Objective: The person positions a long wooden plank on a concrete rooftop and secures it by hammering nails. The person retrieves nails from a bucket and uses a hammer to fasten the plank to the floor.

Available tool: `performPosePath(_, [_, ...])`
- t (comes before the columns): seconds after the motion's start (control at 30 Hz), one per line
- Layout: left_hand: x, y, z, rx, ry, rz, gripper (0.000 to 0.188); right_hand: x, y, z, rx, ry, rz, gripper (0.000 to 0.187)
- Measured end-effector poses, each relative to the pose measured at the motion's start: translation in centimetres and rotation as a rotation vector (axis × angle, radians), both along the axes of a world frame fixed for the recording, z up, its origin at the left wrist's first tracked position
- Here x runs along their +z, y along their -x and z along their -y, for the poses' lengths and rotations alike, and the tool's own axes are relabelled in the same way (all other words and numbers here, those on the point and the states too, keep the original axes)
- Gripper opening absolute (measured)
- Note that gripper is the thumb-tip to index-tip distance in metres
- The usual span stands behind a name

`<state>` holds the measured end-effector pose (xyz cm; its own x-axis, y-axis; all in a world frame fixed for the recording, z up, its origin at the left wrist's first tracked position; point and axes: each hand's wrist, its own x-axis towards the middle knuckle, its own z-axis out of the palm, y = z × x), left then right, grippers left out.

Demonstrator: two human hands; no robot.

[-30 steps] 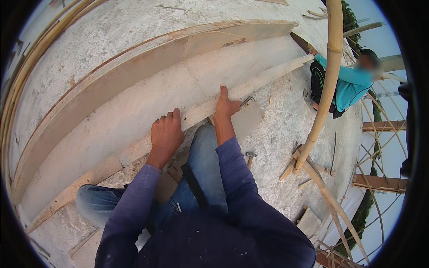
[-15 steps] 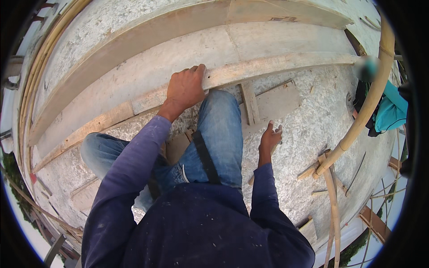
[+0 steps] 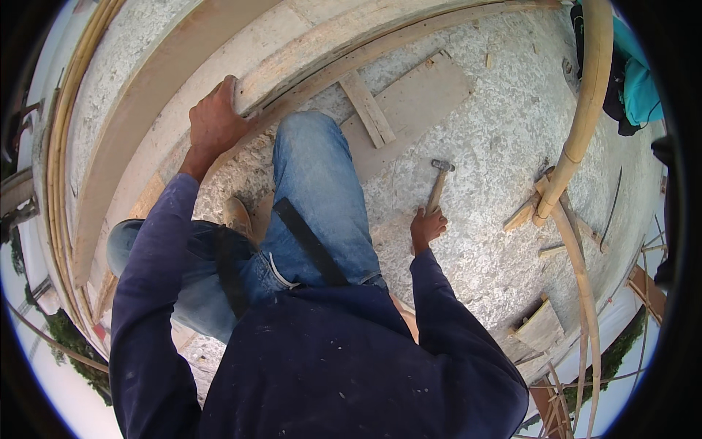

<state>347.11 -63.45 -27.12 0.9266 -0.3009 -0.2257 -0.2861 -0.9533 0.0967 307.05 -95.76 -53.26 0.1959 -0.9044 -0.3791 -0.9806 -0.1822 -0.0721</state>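
Observation:
My left hand (image 3: 218, 121) is closed over the edge of a long wooden plank (image 3: 292, 62), which curves in the fisheye picture across the upper part of the view. Its fingertips rest on the plank's top, and the thumb is on the near side. In my right hand (image 3: 428, 230) is a hammer (image 3: 437, 192), gripped by its wooden handle. The metal head points away from me, above the rough grey concrete floor (image 3: 468, 183). Between the hands is my bent knee in blue jeans.
A short wood piece (image 3: 367, 110) lies against a flat board (image 3: 424, 95) ahead of my knee. Bamboo poles (image 3: 574, 146) stand at the right, with wood scraps around their foot. Behind them is teal cloth (image 3: 642, 91). More bamboo (image 3: 62, 154) runs along the left.
A hammer now shows in my right hand; earlier none was visible there. My left hand stays on the plank, while the view has turned and shifted.

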Motion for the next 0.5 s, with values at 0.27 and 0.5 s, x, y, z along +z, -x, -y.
performPosePath(0.27, [-1.3, -0.4, -0.6, -0.108, -0.025, 0.072, 0.085, 8.4, 6.3, 2.2, 0.119, -0.290, 0.469, 0.085])
performPosePath(0.5, [-1.8, -1.1, -1.1, -0.139, -0.093, 0.112, 0.080, 21.0, 21.8, -0.9, 0.545, -0.818, -0.113, 0.121])
